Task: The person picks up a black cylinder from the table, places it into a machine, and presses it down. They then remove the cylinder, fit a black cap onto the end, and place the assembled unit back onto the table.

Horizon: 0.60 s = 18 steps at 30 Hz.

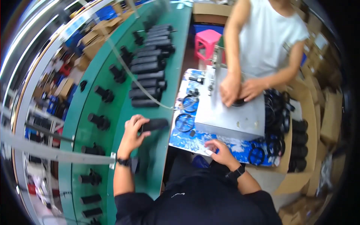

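My left hand (133, 131) is wrapped round one end of a black cylinder (156, 124), which lies level just over the green bench (129, 114). Several similar black cylinders (148, 67) lie side by side in a row beyond it. My right hand (221, 150) hangs by the near edge of the blue-and-white table (204, 143), palm up. Its fingers are loosely curled and apart, with nothing that I can make out in them. Black spoked rings (185, 122) lie on that table, beyond my right hand.
Across the table a person in a white top (270, 41) works with both hands on a metal box (228, 120). Black fittings (99, 120) line the bench's left side. A thin hose (129, 73) crosses the bench. Cartons (332, 116) stand at the right, near a pink stool (206, 39).
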Tool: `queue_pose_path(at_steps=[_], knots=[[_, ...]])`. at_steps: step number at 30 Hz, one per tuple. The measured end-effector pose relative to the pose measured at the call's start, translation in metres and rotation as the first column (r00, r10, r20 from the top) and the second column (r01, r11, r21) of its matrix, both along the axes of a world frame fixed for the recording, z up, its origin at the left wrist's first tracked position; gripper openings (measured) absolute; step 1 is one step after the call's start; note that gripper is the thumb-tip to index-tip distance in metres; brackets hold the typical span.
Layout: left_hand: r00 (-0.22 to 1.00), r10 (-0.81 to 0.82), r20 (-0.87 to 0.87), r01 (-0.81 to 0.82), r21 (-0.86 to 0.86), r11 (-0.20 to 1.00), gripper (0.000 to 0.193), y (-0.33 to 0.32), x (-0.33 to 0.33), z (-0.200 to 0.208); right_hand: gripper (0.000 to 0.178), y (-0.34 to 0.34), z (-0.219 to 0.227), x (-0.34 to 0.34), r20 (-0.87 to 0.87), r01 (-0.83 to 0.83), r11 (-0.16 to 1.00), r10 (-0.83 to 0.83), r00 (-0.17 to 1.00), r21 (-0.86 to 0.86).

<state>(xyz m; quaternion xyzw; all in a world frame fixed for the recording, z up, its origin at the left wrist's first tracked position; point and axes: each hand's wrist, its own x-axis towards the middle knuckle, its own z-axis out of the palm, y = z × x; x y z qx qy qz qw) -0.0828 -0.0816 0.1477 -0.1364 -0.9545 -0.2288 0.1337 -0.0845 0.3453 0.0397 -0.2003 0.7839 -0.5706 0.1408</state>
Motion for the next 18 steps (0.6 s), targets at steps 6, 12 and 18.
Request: queue_pose_path(at_steps=[6,12,18], knots=[[0.875,-0.461,0.146,0.477,-0.111,0.872,0.067,0.114,0.045,0.099,0.069,-0.058,0.114,-0.008,-0.478,-0.213,0.977,0.196,0.856,0.019],[0.938,-0.290,-0.192,0.340,0.326,0.882,0.055,0.139,0.048,0.056,0.071,-0.011,0.165,-0.039,-0.307,-0.012,0.995,0.040,0.951,0.094],[0.992,-0.128,0.002,0.098,0.634,0.767,0.042,0.146,0.059,0.018,0.059,0.049,0.191,-0.141,-0.414,0.439,0.844,-0.534,0.737,-0.308]])
